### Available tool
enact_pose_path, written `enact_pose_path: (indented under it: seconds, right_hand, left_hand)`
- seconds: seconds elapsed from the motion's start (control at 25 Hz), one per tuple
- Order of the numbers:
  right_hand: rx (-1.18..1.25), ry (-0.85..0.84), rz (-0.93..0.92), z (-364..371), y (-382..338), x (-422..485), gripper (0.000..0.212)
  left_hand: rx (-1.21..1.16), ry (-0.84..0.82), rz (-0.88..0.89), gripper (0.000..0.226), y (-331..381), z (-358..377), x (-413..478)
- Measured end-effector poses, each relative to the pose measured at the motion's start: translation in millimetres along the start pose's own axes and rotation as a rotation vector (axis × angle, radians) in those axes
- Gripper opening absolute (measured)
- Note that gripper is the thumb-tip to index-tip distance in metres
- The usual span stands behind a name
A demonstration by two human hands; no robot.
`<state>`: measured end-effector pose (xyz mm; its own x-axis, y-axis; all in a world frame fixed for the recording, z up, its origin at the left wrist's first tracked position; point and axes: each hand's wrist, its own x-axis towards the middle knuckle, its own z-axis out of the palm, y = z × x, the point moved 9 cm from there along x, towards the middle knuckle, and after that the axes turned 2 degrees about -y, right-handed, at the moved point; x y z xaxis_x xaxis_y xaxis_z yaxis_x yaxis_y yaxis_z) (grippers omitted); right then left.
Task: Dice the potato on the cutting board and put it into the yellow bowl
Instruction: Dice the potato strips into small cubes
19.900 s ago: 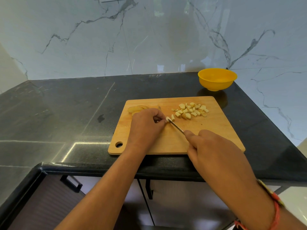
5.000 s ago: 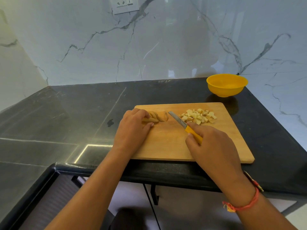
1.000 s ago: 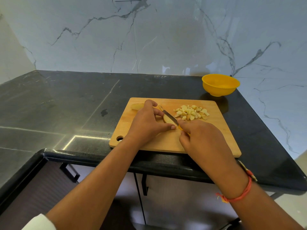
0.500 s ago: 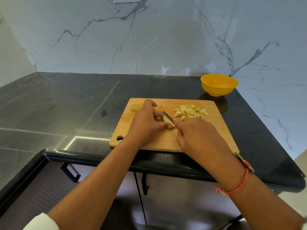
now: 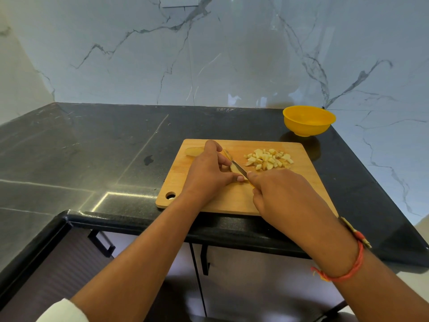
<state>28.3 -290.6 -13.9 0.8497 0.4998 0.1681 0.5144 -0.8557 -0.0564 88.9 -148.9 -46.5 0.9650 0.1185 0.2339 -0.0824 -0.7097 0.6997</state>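
A wooden cutting board (image 5: 308, 173) lies on the black counter. My left hand (image 5: 206, 175) pinches a potato slice (image 5: 235, 168) between thumb and fingers in the board's middle. My right hand (image 5: 281, 194) grips a knife (image 5: 240, 169); its blade lies lengthwise on that slice. A heap of diced potato (image 5: 269, 159) sits at the board's far right. Another potato piece (image 5: 193, 151) pokes out beyond my left hand at the far left. The yellow bowl (image 5: 308, 120) stands behind the board's right corner and looks empty.
The black stone counter (image 5: 92, 147) stretches to the left, with a small dark spot (image 5: 148, 160) near the board. Marble walls close the back and right. The counter edge runs just below the board, with cabinet handles (image 5: 102, 244) underneath.
Over the last second both hands stay on the slice and the knife has drawn slightly toward me. Five seconds ago my left hand held the potato farther left, apart from the knife.
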Motion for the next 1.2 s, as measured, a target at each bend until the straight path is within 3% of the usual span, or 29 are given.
enact_pose_path:
  seconds: [0.2, 1.2]
  right_hand:
    - [0.003, -0.194, 0.035, 7, 8, -1, 0.059]
    - [0.014, -0.111, 0.017, -7, 36, -57, 0.051]
  left_hand:
    - [-0.001, -0.011, -0.001, 0.071, 0, -1, 1]
    - [0.108, -0.141, 0.014, 0.059, 13, 1, 2]
